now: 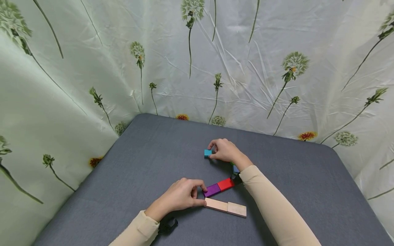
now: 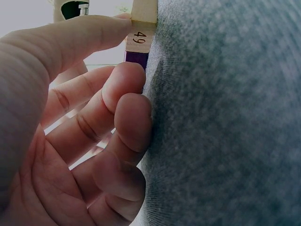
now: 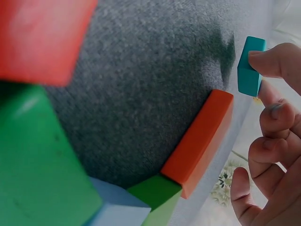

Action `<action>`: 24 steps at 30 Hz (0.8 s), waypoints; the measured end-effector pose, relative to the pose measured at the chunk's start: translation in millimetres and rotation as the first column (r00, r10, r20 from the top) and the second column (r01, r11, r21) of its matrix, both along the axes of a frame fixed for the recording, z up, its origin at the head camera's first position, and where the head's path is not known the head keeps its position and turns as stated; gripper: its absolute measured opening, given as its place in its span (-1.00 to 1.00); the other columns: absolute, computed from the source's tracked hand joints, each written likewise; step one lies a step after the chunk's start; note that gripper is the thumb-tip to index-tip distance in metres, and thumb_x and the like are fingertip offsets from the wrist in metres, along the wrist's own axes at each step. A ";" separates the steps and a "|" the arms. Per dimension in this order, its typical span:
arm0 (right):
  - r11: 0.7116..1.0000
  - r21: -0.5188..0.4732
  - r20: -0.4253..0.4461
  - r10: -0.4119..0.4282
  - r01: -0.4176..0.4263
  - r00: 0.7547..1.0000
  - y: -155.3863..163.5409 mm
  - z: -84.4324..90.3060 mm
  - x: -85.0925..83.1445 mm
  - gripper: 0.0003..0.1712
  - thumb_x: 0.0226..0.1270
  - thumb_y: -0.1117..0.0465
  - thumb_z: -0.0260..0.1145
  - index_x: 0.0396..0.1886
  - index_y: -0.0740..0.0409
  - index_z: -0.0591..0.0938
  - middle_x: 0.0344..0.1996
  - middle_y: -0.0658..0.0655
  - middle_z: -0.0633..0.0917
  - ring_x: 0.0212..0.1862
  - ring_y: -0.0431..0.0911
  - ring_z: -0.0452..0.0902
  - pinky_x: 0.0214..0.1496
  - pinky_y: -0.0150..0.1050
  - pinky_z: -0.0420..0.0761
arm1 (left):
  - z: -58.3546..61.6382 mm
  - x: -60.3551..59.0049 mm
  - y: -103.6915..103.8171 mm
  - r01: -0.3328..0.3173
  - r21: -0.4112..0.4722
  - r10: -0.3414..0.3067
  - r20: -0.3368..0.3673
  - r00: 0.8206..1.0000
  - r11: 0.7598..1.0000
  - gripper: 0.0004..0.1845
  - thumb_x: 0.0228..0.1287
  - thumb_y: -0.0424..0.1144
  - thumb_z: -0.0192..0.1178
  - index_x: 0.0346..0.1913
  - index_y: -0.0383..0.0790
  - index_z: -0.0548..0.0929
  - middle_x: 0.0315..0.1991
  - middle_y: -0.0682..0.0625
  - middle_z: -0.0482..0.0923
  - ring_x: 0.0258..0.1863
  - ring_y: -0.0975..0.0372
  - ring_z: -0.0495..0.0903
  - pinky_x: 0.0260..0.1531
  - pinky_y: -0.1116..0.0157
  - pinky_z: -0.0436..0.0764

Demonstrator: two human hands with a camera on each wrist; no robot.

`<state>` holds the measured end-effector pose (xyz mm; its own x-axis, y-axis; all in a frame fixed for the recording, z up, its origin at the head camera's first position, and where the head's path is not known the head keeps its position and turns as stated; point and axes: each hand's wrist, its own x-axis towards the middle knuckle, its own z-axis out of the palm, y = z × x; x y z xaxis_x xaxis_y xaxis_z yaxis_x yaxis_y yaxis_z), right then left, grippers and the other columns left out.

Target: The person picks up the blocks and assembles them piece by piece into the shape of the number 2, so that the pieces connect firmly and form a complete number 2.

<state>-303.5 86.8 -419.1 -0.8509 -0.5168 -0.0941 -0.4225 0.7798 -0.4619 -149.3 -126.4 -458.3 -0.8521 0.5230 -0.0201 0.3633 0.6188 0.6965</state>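
My right hand (image 1: 226,150) pinches a small teal block (image 1: 208,153) between thumb and index finger. In the right wrist view that teal block (image 3: 251,70) shows tilted, close past the end of an orange block (image 3: 200,141). My left hand (image 1: 181,195) rests at the near ends of two rows, fingers loosely bent. Its index fingertip touches a purple block (image 1: 211,190), and its thumb tip is at the end of a pale wooden block (image 1: 216,204), marked 49 in the left wrist view. The right hand hides the orange block from the head view.
A red block (image 1: 226,184) adjoins the purple one. From there the row curves through a large green block (image 3: 44,160), a light blue block (image 3: 120,205) and a smaller green block (image 3: 157,193). A second pale wooden block (image 1: 237,209) continues the straight row. Flowered curtain (image 1: 172,68) surrounds the grey surface.
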 end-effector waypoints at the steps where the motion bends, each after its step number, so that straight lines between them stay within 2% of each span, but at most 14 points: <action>1: 1.000 0.005 -0.003 0.004 -0.004 1.000 -0.3 -0.8 -0.3 -0.69 0.36 0.16 0.54 0.04 0.13 0.76 -0.49 0.00 0.59 -0.49 -0.19 0.42 -0.38 -0.31 0.38 | 0.0 -0.1 0.0 -0.001 -0.001 0.001 0.000 1.000 1.000 -0.71 0.21 -0.05 0.62 -0.07 0.04 0.77 -0.63 0.29 0.46 -0.66 0.48 0.39 -0.58 0.43 0.32; 11: 0.998 0.063 0.005 0.023 -0.023 1.000 -1.6 -2.5 0.5 -0.68 0.38 0.14 0.54 0.06 0.11 0.76 -0.52 -0.02 0.57 -0.50 -0.20 0.41 -0.39 -0.31 0.36 | 1.3 0.9 0.3 0.004 0.014 -0.004 0.002 1.000 1.000 -0.73 0.23 -0.07 0.61 -0.08 0.03 0.77 -0.64 0.30 0.47 -0.67 0.50 0.37 -0.60 0.44 0.31; 24: 0.997 0.065 -0.003 0.046 -0.046 0.999 3.8 -1.9 -0.1 -0.68 0.39 0.16 0.55 0.10 0.01 0.79 -0.48 -0.01 0.64 -0.47 -0.18 0.48 -0.37 -0.29 0.42 | 1.7 1.6 -0.2 0.003 0.016 -0.003 -0.001 1.000 1.000 -0.72 0.22 -0.06 0.61 -0.08 0.04 0.77 -0.65 0.30 0.47 -0.67 0.49 0.38 -0.60 0.44 0.32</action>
<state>-303.5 90.6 -420.9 -0.8267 -0.5485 -0.1250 -0.4608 0.7877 -0.4090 -147.7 -126.6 -456.6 -0.8507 0.5256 -0.0106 0.3658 0.6063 0.7061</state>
